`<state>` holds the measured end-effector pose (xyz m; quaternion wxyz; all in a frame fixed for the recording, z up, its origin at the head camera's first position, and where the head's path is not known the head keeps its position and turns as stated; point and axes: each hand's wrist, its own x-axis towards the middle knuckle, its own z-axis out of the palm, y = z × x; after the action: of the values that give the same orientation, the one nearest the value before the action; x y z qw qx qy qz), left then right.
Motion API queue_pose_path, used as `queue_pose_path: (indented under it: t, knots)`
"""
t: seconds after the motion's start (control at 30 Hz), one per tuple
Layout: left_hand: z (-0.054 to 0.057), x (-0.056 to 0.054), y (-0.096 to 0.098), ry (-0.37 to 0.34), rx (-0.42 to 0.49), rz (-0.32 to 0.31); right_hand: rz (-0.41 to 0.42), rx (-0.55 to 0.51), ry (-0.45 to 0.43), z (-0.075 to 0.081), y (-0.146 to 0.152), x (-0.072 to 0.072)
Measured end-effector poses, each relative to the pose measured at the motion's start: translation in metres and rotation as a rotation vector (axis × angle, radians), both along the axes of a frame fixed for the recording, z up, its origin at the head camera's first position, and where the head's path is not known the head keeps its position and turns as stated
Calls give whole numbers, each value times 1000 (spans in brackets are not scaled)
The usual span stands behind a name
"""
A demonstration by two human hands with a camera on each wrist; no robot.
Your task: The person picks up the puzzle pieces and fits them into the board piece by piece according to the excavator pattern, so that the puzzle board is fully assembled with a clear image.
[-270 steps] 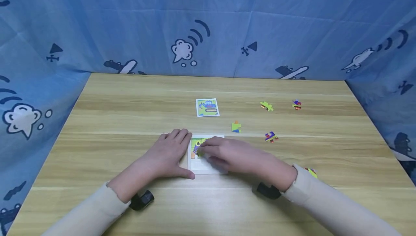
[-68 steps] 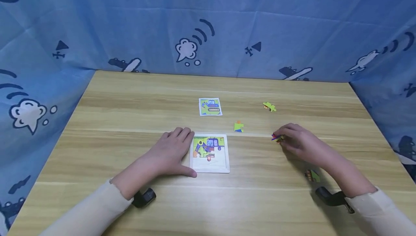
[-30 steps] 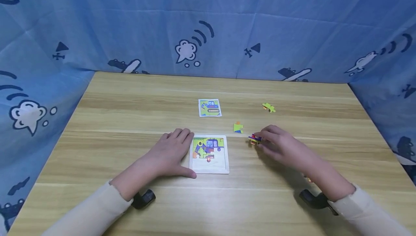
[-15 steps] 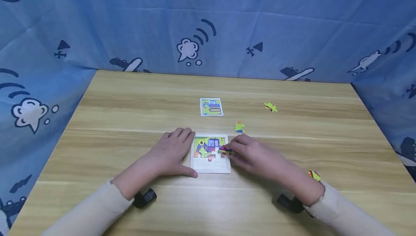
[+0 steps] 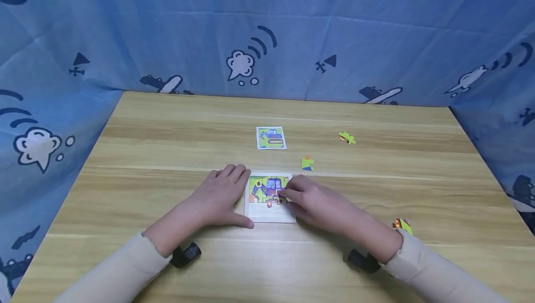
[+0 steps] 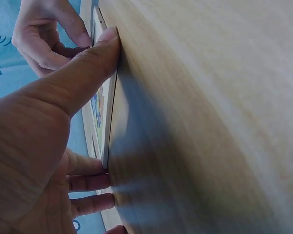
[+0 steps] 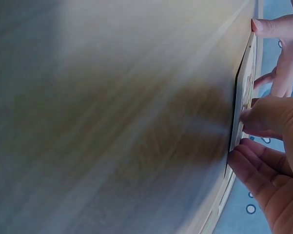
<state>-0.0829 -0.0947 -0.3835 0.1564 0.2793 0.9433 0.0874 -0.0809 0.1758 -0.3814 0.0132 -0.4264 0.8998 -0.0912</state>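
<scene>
In the head view a white puzzle tray lies flat, its upper part filled with joined pieces of a purple digger picture. My left hand rests along the tray's left side with fingers extended, the thumb at the near corner; the left wrist view shows the thumb against the edge. My right hand is over the tray's right side, pinching a puzzle piece with a yellow-and-black striped band against the joined pieces. Its fingertips hide part of that piece. The tray is seen nearly edge-on in the right wrist view.
Behind the tray lies a small picture card of the same digger. Loose puzzle pieces lie around: a green one with a blue corner, a green one farther back, and a red-and-green one by the right sleeve. A blue curtain hangs behind the table.
My right hand picked up the striped piece at the right and carried it left onto the tray. Several more pieces sit in the tray than nine seconds ago. The left hand stayed put.
</scene>
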Motion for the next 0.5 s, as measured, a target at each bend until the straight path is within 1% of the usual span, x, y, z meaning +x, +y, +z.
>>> queue_pose_path:
  t: [0.13, 0.3, 0.5]
  knots:
    - [1, 0, 0, 8, 5, -1, -5, 17, 15, 1, -1, 1]
    - [0, 0, 0, 16, 6, -3, 6, 7, 57, 0, -1, 2]
    - [0, 1, 0, 12, 5, -1, 13, 16, 67, 0, -2, 2]
